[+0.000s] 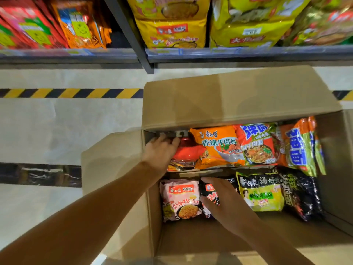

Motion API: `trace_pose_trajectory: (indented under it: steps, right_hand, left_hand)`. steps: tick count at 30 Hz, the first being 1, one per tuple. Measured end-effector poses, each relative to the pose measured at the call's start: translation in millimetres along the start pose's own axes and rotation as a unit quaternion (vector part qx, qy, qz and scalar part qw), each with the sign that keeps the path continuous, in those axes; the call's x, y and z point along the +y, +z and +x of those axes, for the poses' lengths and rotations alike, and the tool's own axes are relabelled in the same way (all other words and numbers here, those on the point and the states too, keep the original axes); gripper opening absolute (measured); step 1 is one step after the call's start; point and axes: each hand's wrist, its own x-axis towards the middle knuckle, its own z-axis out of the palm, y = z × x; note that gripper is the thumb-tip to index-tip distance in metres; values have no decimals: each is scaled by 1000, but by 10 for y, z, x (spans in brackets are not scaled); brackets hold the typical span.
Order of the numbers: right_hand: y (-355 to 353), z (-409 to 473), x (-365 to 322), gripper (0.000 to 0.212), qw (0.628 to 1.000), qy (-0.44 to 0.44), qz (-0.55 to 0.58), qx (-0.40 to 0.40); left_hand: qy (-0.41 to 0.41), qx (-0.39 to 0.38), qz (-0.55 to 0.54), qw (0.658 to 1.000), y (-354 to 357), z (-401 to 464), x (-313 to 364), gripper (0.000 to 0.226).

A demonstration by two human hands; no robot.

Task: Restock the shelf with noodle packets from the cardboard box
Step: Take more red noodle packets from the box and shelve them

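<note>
Retail shop aisle, probably a supermarket or grocery store. Grey metal display shelf runs along the top, packed tight with rows of the same goods: yellow noodle multipacks, red and green snack packets, orange packets. Shelf front edge carries a strip of what look like small price labels, too blurred to read. Pale tiled floor with yellow-and-black hazard tape stripe in front of the shelving. Open brown cardboard stock box sits on the floor, filled with assorted branded instant noodle packets.
</note>
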Motion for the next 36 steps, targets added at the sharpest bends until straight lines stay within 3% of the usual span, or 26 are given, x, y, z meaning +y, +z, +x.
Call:
trace_pose_trajectory:
  steps: [6, 11, 13, 15, 17, 22, 26, 30, 36]
  right_hand:
    - [-234, 145, -396, 53, 999, -9, -44, -2]
    - [-86, 510, -600, 63, 997, 5, -60, -38]
    - [159, 717, -568, 67, 997, 60, -13, -42]
    - [407, 910, -542, 68, 968, 187, 158, -57]
    - [633, 1097, -487, 60, 912, 281, 297, -38]
    - [966, 1426, -367, 19, 869, 379, 314, 49]
    - [1156, 1671, -424, 68, 769, 443, 422, 183]
    - [1283, 1891, -464, 78, 693, 498, 460, 245]
    - [1290, 1855, -344, 75, 698, 503, 448, 244]
  left_hand:
    - [-9, 36, -94, 995, -826, -525, -304, 51]
    - [-55, 101, -267, 957, -1069, -967, -862, 46]
    - [-74, 113, -313, 940, -1041, -1086, -1083, 47]
    - [-92, 105, -352, 926, -974, -1167, -1257, 52]
    - [-99, 92, -377, 917, -865, -1216, -1397, 58]
    - [-59, 63, -416, 905, -528, -1227, -1615, 60]
    - [-48, 66, -473, 877, -398, -1151, -1706, 56]
    - [-44, 70, -488, 869, -315, -1111, -1738, 54]
    - [-49, 72, -503, 860, -229, -1192, -1778, 59]
